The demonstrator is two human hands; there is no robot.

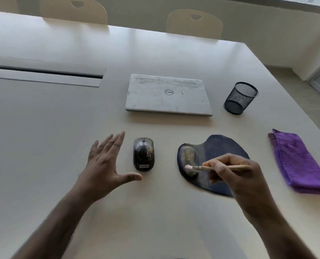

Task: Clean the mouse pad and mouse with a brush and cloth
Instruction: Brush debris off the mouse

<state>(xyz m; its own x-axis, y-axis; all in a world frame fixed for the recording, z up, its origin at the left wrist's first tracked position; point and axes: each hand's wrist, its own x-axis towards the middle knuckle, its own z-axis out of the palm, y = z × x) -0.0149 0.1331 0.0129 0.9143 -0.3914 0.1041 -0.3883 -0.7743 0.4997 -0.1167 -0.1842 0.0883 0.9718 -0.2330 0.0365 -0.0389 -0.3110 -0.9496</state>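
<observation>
Brush (211, 167) between right-hand fingers (218, 166)

mouse pad (219, 146): near right part hidden under right hand (235, 176)
brush (198, 167): mid-handle hidden in fingers
cloth (303, 161): near corner cut by right frame edge
mouse (143, 154) label: too small to read

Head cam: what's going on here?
A person is cleaning desk gear. The right hand holds a small brush, bristles on the wrist rest of the dark mouse pad. The left hand hovers open beside the dirty mouse, not touching it. The purple cloth lies folded and unused at the right.
</observation>
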